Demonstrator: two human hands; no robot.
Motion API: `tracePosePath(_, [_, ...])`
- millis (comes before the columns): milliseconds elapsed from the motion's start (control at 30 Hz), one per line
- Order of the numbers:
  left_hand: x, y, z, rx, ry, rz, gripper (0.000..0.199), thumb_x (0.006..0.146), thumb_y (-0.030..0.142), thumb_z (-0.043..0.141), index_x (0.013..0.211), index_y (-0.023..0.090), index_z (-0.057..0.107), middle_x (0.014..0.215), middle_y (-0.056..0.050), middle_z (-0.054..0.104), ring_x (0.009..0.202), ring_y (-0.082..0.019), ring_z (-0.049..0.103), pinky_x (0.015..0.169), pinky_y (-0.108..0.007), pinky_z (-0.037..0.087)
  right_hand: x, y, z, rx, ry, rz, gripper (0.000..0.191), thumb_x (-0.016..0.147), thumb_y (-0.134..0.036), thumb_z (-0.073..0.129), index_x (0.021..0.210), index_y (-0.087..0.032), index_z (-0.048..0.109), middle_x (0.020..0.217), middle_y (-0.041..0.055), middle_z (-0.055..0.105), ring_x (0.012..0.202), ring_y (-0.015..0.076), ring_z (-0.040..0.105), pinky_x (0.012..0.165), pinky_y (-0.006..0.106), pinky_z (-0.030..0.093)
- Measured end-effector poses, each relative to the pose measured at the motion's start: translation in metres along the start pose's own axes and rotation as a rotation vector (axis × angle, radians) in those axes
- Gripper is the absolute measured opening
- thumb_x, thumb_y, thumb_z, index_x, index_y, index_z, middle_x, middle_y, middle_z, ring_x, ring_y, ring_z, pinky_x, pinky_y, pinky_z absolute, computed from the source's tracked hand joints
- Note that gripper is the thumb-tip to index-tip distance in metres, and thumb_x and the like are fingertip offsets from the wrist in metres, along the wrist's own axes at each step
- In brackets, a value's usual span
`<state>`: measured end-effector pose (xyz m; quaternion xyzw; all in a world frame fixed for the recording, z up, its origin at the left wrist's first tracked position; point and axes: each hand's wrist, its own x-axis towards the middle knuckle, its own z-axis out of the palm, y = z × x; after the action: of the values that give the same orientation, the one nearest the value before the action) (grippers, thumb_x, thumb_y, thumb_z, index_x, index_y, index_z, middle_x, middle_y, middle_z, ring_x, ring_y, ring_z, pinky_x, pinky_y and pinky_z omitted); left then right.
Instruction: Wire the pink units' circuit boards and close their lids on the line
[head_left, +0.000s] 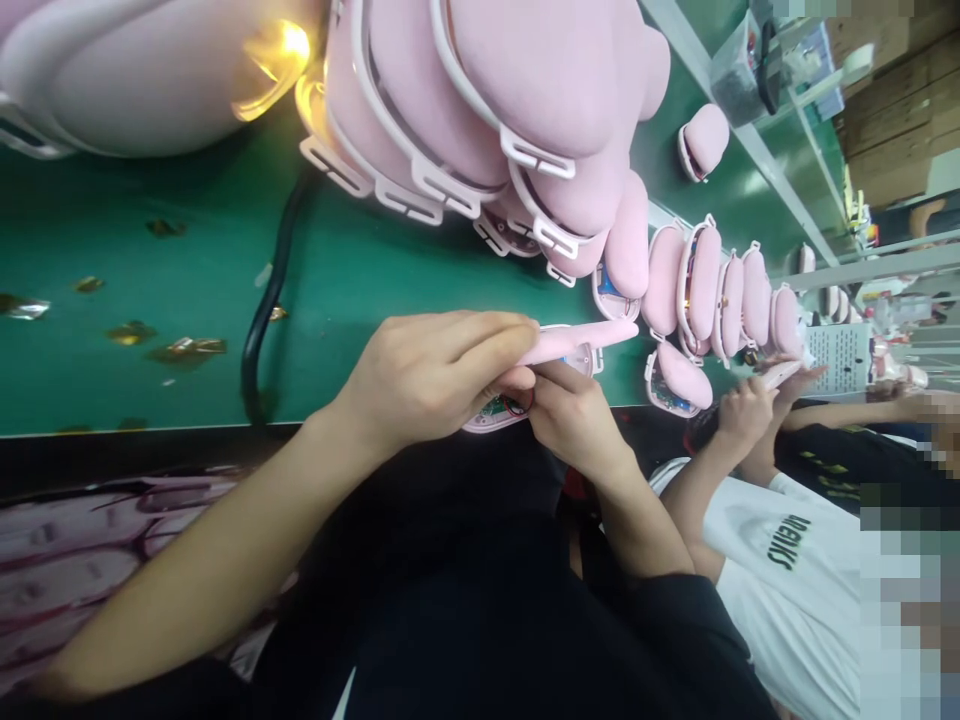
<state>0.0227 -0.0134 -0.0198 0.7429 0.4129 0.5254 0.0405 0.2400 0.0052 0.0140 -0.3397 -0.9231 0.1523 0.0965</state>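
Note:
My left hand (442,375) is closed round a pink shell cover (585,342), which it holds tilted up on edge. Below the cover is the other half of the casing (491,415), with a green circuit board and red wires showing inside. My right hand (574,415) is at the wires and the casing's right part, its fingers bent and partly hidden behind the cover. What its fingertips grip cannot be made out. The casing is over the front edge of the green table (187,370).
Pink casings (540,70) are piled behind my hands, with a row of more (697,290) to the right. A black cable (277,290) and gold foil scraps (187,350) lie left. A person in a white shirt (787,560) works at the right. Pink parts (67,560) sit below the table.

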Motion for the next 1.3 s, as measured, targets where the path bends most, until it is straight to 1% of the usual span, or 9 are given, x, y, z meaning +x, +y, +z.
tracePosePath(133, [0.000, -0.001, 0.001, 0.004, 0.008, 0.017, 0.030, 0.118, 0.038, 0.046, 0.122, 0.017, 0.068, 0.112, -0.009, 0.083, 0.093, -0.021, 0.083, 0.073, -0.029, 0.062, -0.002, -0.002, 0.001, -0.045, 0.057, -0.049, 0.024, 0.107, -0.013, 0.056, 0.110, -0.015, 0.080, 0.117, 0.0142, 0.080, 0.105, 0.0213, 0.077, 0.089, 0.031, 0.065])
tracePosePath(433, [-0.001, 0.000, 0.002, -0.004, 0.021, 0.021, 0.027, 0.118, 0.035, 0.048, 0.120, 0.016, 0.066, 0.112, -0.009, 0.083, 0.093, -0.021, 0.083, 0.072, -0.027, 0.062, -0.002, -0.003, 0.000, -0.224, 0.159, -0.174, 0.019, 0.107, -0.013, 0.060, 0.097, -0.019, 0.075, 0.095, 0.0063, 0.077, 0.087, 0.0147, 0.071, 0.074, 0.024, 0.060])
tracePosePath(700, [0.001, -0.002, 0.004, 0.041, 0.029, 0.089, 0.022, 0.117, 0.027, 0.048, 0.119, 0.012, 0.064, 0.106, -0.008, 0.082, 0.089, -0.017, 0.080, 0.073, -0.025, 0.061, -0.007, -0.001, 0.006, -0.231, 0.194, -0.312, 0.007, 0.093, -0.018, 0.068, 0.092, -0.020, 0.075, 0.095, 0.0076, 0.073, 0.090, 0.0222, 0.067, 0.078, 0.037, 0.065])
tracePosePath(867, [-0.005, 0.002, -0.005, 0.012, 0.009, 0.226, 0.026, 0.116, 0.027, 0.051, 0.123, 0.008, 0.067, 0.111, -0.015, 0.080, 0.102, -0.025, 0.079, 0.086, -0.035, 0.066, -0.010, 0.000, 0.012, -0.236, 0.232, -0.341, 0.012, 0.094, -0.030, 0.070, 0.091, -0.020, 0.077, 0.084, 0.0042, 0.070, 0.077, 0.0190, 0.061, 0.067, 0.034, 0.056])
tracePosePath(1000, [-0.028, 0.011, -0.016, 0.027, -0.120, 0.312, 0.020, 0.101, 0.008, 0.070, 0.121, 0.009, 0.071, 0.114, -0.015, 0.080, 0.110, -0.030, 0.078, 0.097, -0.042, 0.067, -0.047, 0.019, 0.009, -0.151, 0.488, -0.333, 0.017, 0.095, -0.031, 0.065, 0.084, -0.023, 0.075, 0.072, -0.0007, 0.063, 0.067, 0.0147, 0.055, 0.060, 0.030, 0.047])
tracePosePath(1100, [-0.045, 0.020, -0.012, 0.102, -0.169, 0.293, 0.029, 0.091, 0.019, 0.087, 0.116, 0.016, 0.072, 0.118, -0.015, 0.078, 0.127, -0.038, 0.071, 0.113, -0.059, 0.061, -0.079, 0.036, 0.009, -0.187, 0.764, -0.086, 0.026, 0.098, -0.037, 0.059, 0.106, -0.023, 0.079, 0.093, 0.0065, 0.070, 0.087, 0.0211, 0.064, 0.077, 0.037, 0.056])
tracePosePath(1133, [-0.048, 0.023, -0.009, 0.148, -0.170, 0.261, 0.034, 0.088, 0.028, 0.092, 0.113, 0.018, 0.071, 0.124, -0.018, 0.075, 0.137, -0.046, 0.065, 0.115, -0.069, 0.057, -0.084, 0.040, 0.009, -0.214, 0.747, -0.005, 0.035, 0.099, -0.047, 0.060, 0.116, -0.022, 0.079, 0.107, 0.0105, 0.072, 0.101, 0.0253, 0.066, 0.088, 0.041, 0.058])
tracePosePath(1200, [-0.048, 0.028, 0.000, 0.236, -0.207, 0.142, 0.047, 0.085, 0.039, 0.093, 0.120, 0.021, 0.068, 0.142, -0.024, 0.067, 0.147, -0.056, 0.053, 0.109, -0.078, 0.057, -0.081, 0.045, 0.006, -0.272, 0.544, 0.072, 0.063, 0.097, -0.069, 0.065, 0.140, -0.023, 0.072, 0.143, 0.0164, 0.065, 0.133, 0.0338, 0.059, 0.110, 0.050, 0.053])
tracePosePath(1300, [-0.046, 0.026, 0.007, 0.305, -0.322, 0.024, 0.071, 0.091, 0.032, 0.086, 0.155, 0.029, 0.054, 0.162, -0.025, 0.053, 0.135, -0.051, 0.066, 0.093, -0.066, 0.067, -0.054, 0.045, -0.007, -0.309, 0.180, 0.035, 0.076, 0.098, -0.075, 0.065, 0.159, -0.030, 0.056, 0.172, 0.0119, 0.046, 0.157, 0.0340, 0.041, 0.128, 0.049, 0.040])
